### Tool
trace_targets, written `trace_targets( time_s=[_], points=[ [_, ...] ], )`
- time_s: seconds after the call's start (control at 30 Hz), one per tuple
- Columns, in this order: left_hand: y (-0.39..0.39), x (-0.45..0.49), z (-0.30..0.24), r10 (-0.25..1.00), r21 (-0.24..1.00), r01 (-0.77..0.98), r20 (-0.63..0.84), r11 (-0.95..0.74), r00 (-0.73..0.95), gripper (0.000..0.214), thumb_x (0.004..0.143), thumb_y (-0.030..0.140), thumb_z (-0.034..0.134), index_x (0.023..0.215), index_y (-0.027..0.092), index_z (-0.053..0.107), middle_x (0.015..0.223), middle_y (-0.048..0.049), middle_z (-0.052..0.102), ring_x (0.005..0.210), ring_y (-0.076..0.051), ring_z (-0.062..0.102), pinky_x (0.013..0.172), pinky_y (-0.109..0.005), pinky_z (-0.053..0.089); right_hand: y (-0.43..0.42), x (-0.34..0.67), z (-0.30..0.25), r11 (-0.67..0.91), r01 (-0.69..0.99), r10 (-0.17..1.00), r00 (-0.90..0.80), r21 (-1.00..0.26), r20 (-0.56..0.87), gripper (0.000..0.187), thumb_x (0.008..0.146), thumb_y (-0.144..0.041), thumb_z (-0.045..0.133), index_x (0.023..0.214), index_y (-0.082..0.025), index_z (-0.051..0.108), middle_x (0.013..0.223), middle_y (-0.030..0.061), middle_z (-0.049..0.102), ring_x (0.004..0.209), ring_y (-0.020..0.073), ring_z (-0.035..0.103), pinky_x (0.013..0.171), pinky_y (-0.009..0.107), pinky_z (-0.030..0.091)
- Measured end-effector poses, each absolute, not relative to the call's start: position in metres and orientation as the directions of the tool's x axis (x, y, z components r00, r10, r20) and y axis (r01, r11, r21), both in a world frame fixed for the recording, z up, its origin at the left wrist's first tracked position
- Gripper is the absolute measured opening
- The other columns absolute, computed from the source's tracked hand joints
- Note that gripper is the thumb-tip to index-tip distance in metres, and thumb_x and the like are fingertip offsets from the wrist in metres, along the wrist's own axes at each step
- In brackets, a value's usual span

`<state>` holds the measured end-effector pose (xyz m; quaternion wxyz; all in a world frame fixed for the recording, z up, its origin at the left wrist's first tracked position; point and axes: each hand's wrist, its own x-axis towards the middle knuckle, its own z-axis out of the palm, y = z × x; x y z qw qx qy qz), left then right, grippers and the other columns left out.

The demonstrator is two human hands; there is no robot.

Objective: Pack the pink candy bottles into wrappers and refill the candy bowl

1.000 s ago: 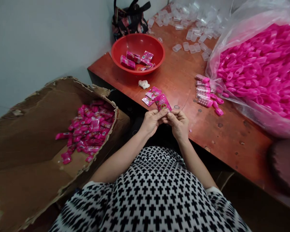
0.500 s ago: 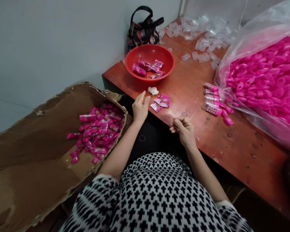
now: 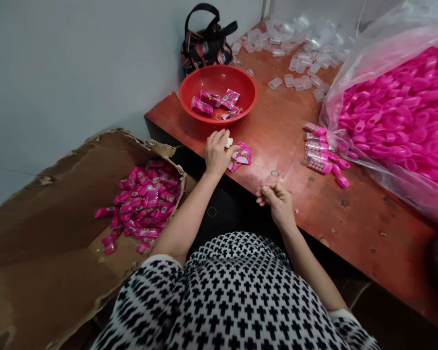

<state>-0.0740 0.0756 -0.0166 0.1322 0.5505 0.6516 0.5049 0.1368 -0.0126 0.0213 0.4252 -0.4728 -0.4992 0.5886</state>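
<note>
My left hand (image 3: 218, 154) reaches over the table edge, fingers spread and thumb apart. Its fingers partly cover a small white crumpled wad (image 3: 229, 142), and the thumb tip lies over the edge of some flat pink printed packets (image 3: 244, 153). Whether it touches either one I cannot tell. Over the table's front edge, my right hand (image 3: 278, 200) is closed in a pinch, thumb against the forefinger. Anything between those fingertips is too small to make out. Just beyond the left hand stands a red bowl (image 3: 250, 106) with several pink packets inside.
At left a torn cardboard box (image 3: 76, 155) holds many pink wrapped packs (image 3: 146, 204). Pink-capped clear tubes (image 3: 318, 148) lie on the wooden table (image 3: 350, 228) beside a plastic bag of pink scoop-like pieces (image 3: 405, 112). Clear cups (image 3: 302, 63) and a handbag (image 3: 208, 51) are behind.
My left hand has moved forward and slightly right, over the white wad and packets, its fingers spreading. My right hand keeps its pinch almost in place. The view has shifted slightly.
</note>
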Motion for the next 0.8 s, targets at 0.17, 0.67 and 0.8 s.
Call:
trace_targets(
  time_s=[0.17,0.67,0.8],
  points=[
    [0.059,-0.054,-0.020,0.909,0.777,0.609,0.355,-0.159,-0.216,0.019,0.080,0.028,0.063,0.095,0.021,0.071,0.124,-0.0084,0.061,0.133,-0.029,0.036,0.112,-0.046,0.022,-0.014,0.134,0.022,-0.132,-0.022,0.968,-0.217,-0.991,-0.124,0.027,0.075,-0.043,0.068,0.080,-0.017,0.060,0.066,-0.0016,0.067,0.050,0.0079,0.060,0.045,0.018,0.048],
    [0.023,-0.027,-0.002,0.829,0.879,0.365,0.435,-0.307,-0.350,0.021,0.082,0.035,0.063,0.097,0.023,0.071,0.125,-0.0056,0.062,0.126,-0.023,0.048,0.111,-0.042,0.032,0.071,0.108,0.027,0.029,-0.055,0.970,-0.241,-0.998,0.042,0.046,0.066,-0.039,0.074,0.101,-0.021,0.051,0.069,-0.0059,0.062,0.063,0.0092,0.059,0.063,0.023,0.050],
    [0.011,-0.020,0.008,0.926,0.956,-0.279,-0.020,-0.093,-0.376,0.037,0.072,0.047,0.070,0.092,0.017,0.071,0.099,-0.0078,0.070,0.098,-0.023,0.065,0.090,-0.039,0.052,0.073,0.105,0.037,0.011,-0.021,0.970,-0.242,-1.000,0.016,0.046,0.064,-0.033,0.074,0.101,-0.020,0.050,0.058,-0.0097,0.056,0.052,0.0078,0.054,0.054,0.021,0.044]
  ],
)
